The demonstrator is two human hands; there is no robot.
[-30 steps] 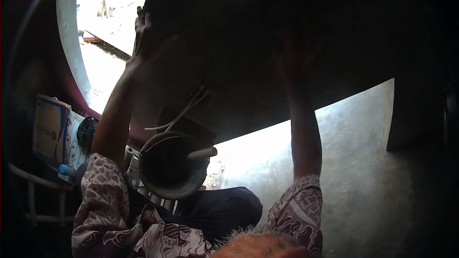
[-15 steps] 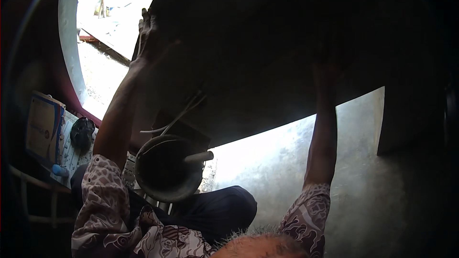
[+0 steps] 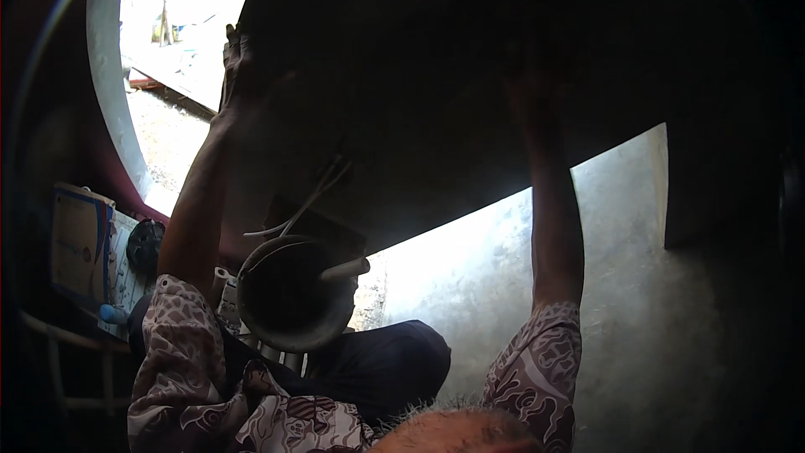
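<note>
Reaching up and away from patterned sleeves (image 3: 545,356), both bare arms are extended over a broad, dark sheet (image 3: 419,134), its surface lost in shadow and its lower edge cut straight and slanting. The left hand (image 3: 238,75) is set along the sheet's left edge, against a bright opening; its grip is seen spread, with straightened fingers and the thumb held apart. Whether the sheet is pressed by it cannot be told. The right hand (image 3: 537,75) is sunk in darkness over the sheet's middle, and the state of its grip cannot be made out.

Below the sheet, between the forearms, a round, deep, dark-walled vessel (image 3: 295,341) is seen, its rim dull and worn-looking. Over its right side a pale, smooth, blunt-ended cylindrical rod (image 3: 345,269) is laid. Thin whitish cords (image 3: 306,205) are crossed just above it. Dark, softly creased trousers (image 3: 394,361) are folded at the knee beside the vessel. At far left, a flat brown cardboard box (image 3: 82,243) with blue edging is placed near a rounded black object (image 3: 147,243). At right, a smooth grey surface (image 3: 620,319) is mottled with light.
</note>
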